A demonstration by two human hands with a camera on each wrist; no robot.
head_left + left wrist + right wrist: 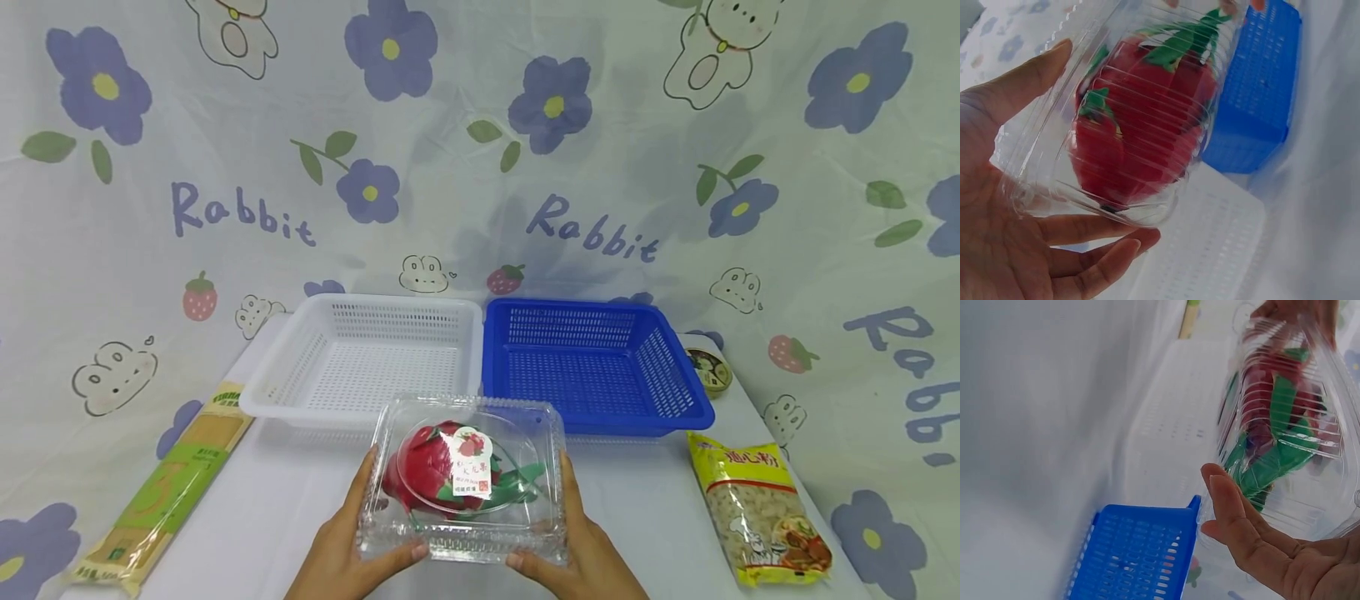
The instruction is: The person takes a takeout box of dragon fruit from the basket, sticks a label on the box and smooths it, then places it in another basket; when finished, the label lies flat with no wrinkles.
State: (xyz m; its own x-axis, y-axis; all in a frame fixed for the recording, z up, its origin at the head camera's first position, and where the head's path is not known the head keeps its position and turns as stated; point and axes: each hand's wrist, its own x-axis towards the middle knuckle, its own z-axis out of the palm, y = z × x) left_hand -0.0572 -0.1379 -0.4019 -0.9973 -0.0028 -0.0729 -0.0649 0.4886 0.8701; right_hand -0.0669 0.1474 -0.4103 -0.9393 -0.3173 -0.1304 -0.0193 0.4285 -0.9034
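Clear rectangular plastic box (519,443) with a red-and-green fruit (426,467) inside is being gripped between my left hand (351,533) and right hand (583,537), in front of the white plastic basket (390,367) and blue plastic basket (573,375)

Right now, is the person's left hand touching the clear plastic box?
Touching. The head view shows it: the left hand grips the clear plastic box at its left side, with the thumb on its near edge.

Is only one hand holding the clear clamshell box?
No, the left hand and right hand grip the clear clamshell box from opposite sides.
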